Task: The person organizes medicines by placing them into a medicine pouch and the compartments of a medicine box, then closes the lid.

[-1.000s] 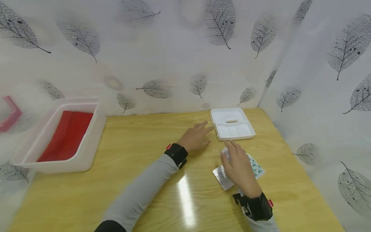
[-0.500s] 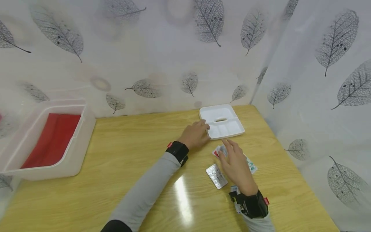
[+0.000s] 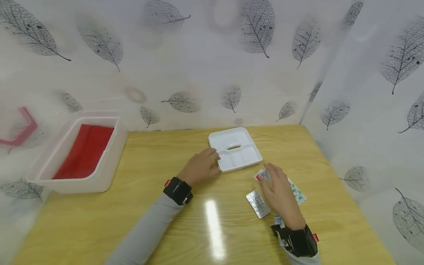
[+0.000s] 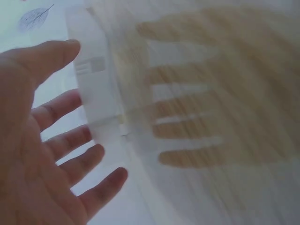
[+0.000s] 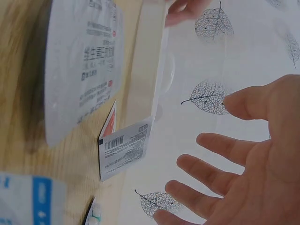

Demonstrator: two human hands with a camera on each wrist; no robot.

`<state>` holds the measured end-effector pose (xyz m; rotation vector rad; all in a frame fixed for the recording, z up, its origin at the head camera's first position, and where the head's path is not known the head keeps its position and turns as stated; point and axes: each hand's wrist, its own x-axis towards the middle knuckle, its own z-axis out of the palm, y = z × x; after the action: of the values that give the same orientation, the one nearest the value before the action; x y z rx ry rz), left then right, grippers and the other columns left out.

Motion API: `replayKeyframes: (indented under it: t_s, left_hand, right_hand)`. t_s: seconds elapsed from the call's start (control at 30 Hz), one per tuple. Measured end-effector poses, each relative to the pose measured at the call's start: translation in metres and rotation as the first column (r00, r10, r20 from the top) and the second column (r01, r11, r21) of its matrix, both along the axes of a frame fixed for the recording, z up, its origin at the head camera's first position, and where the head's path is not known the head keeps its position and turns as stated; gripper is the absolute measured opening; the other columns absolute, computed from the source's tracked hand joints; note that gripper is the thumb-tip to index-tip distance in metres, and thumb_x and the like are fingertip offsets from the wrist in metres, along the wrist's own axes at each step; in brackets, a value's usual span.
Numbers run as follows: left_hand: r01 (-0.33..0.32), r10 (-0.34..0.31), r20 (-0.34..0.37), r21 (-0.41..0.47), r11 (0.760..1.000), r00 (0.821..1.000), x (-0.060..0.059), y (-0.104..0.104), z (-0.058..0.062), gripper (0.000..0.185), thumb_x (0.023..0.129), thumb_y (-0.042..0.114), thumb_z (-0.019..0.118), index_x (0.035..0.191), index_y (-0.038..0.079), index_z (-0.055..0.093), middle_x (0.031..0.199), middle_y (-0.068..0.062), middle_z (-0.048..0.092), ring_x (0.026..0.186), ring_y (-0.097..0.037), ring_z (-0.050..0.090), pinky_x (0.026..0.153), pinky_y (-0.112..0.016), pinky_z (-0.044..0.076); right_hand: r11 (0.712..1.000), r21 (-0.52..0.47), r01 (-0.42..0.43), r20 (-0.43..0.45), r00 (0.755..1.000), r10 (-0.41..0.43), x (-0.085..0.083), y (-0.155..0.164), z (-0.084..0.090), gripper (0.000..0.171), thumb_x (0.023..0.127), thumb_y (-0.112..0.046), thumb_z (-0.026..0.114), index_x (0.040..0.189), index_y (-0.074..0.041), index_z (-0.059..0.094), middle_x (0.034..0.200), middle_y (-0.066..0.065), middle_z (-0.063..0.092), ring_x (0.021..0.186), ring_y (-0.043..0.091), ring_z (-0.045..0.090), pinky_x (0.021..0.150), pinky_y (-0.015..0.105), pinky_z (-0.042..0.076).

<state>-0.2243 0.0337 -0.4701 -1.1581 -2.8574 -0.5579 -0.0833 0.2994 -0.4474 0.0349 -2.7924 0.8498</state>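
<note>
A white divided tray (image 3: 241,160) with a handle slot lies towards the back of the table, and my left hand (image 3: 200,165) grips its left edge. In the left wrist view, the index and middle fingertips go behind the tray's side wall (image 4: 91,70), with the thumb (image 4: 51,58) at its edge. My right hand (image 3: 281,195) hovers over several medicine packs, its fingers loosely spread and holding nothing. Beside it lie a silver blister pack (image 3: 258,204), a pack with green capsules (image 3: 298,193) and a red-marked packet (image 3: 258,176), partly hidden by that hand.
A white plastic bin (image 3: 114,154) with red cloth (image 3: 86,151) in it stands at the left. A leaf-patterned curtain (image 3: 198,66) hangs behind the wooden table (image 3: 165,235) and along its right. A blue-and-white pack (image 3: 279,221) sits by the right wrist.
My left hand has reached the tray, taken hold of its left edge and drawn it left and slightly nearer. My right hand has stayed over the packs.
</note>
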Motion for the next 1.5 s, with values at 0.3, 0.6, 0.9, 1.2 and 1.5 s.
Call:
replayKeyframes:
  t_s: [0.3,0.6,0.9,1.2,1.5]
  left_hand:
    - [-0.064,0.065,0.088,-0.018,0.998,0.994,0.034,-0.077,0.006,0.045,0.090,0.048,0.074,0.114,0.011,0.063,0.131,-0.003,0.057,0.106,-0.016,0.060,0.090,-0.032,0.054]
    - [-0.222,0.238,0.195,-0.101,0.970,0.951,0.062,-0.146,0.020,0.045,0.083,0.044,0.082,0.110,0.014,0.062,0.115,0.001,0.057,0.091,-0.013,0.056,0.084,-0.034,0.054]
    - [-0.269,0.286,0.358,-0.097,0.958,0.889,0.069,-0.187,0.036,0.038,0.081,0.035,0.086,0.106,0.014,0.068,0.151,-0.010,0.050,0.140,-0.031,0.047,0.114,-0.049,0.041]
    - [-0.348,0.357,0.253,-0.082,0.934,0.899,0.049,-0.194,0.050,0.045,0.098,0.024,0.066,0.135,0.001,0.056,0.139,-0.020,0.054,0.127,-0.037,0.054,0.108,-0.054,0.045]
    - [-0.374,0.399,0.412,-0.144,0.916,0.819,0.036,-0.193,0.042,0.029,0.097,0.025,0.066,0.119,0.007,0.058,0.090,-0.006,0.064,0.081,-0.022,0.057,0.070,-0.035,0.048]
  right_hand:
    - [0.999,0.047,-0.024,-0.050,0.998,0.026,0.004,-0.005,-0.004,0.053,0.103,-0.024,0.059,0.148,0.000,0.046,0.153,0.028,0.040,0.142,0.057,0.029,0.105,0.077,0.026]
    - [0.995,0.085,-0.061,-0.028,0.998,0.063,0.003,-0.010,-0.008,0.055,0.105,-0.029,0.056,0.151,-0.002,0.044,0.156,0.029,0.037,0.146,0.058,0.021,0.112,0.076,0.015]
    - [0.994,0.046,-0.096,0.034,0.995,0.094,0.007,-0.013,-0.001,0.056,0.105,-0.031,0.057,0.151,-0.002,0.044,0.157,0.029,0.034,0.145,0.057,0.022,0.109,0.077,0.020]
    - [0.989,0.056,-0.136,0.019,0.991,0.135,0.008,-0.018,0.003,0.052,0.098,-0.023,0.068,0.143,-0.002,0.053,0.148,0.028,0.043,0.135,0.052,0.037,0.100,0.070,0.035]
    - [0.976,0.136,-0.168,0.315,0.942,0.118,0.016,-0.016,0.012,0.041,0.092,-0.027,0.076,0.124,-0.004,0.065,0.106,0.012,0.057,0.089,0.026,0.056,0.068,0.039,0.047]
